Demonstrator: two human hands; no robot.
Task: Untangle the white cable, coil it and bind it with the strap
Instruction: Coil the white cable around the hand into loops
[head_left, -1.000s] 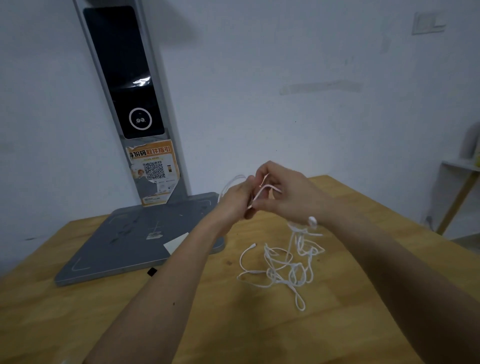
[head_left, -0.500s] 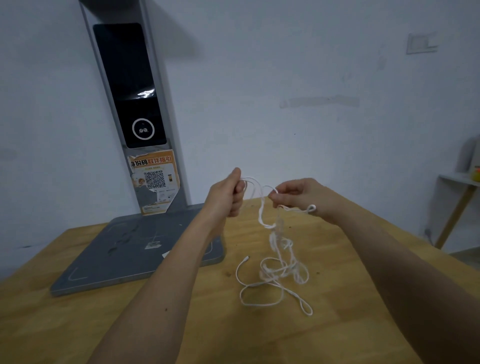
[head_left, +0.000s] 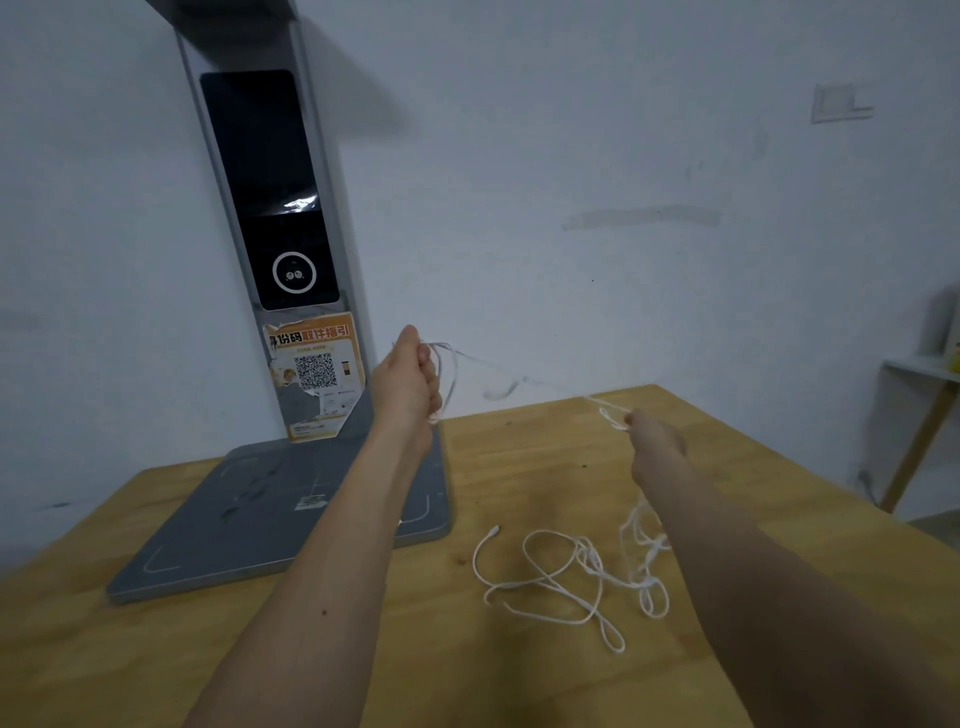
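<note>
From the head camera I count two hands, one white cable (head_left: 566, 569) and one grey scanner stand (head_left: 291, 514) on the wooden table (head_left: 156, 665). My left hand (head_left: 408, 384) is fisted around a few cable loops, raised over the stand's base. My right hand (head_left: 652, 441) pinches a small loop, lower and to the right. Between them the thin cable runs taut, sloping left-high to right-low, blurred midway. The rest hangs from the right hand into loose tangled loops on the table, one plug end pointing up-left.
</note>
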